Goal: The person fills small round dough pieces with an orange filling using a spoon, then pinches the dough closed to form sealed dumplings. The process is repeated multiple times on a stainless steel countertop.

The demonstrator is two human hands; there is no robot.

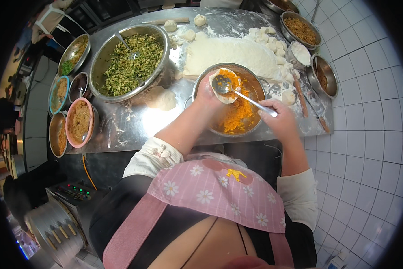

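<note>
My left hand [208, 90] holds a round dough wrapper [227, 98] with orange shredded filling on it, over a wire-mesh strainer [255, 84]. In my right hand [276, 116] is the handle of a metal spoon [251, 102], its bowl resting on the filling in the wrapper. More of the orange filling [236, 117] lies in the strainer. Behind it a thick slab of floured dough [228, 53] lies on the steel table, with several small dough pieces [278, 47] along its right side. A dough ball [288, 97] sits to the strainer's right.
A large steel bowl of chopped green filling [132, 64] stands left, with smaller filling bowls beyond, including a pink one [80, 122]. Steel bowls [302, 31] and a tub of flour [299, 54] line the right, near a rolling pin [300, 95] and the tiled wall. A person [52, 20] is at far left.
</note>
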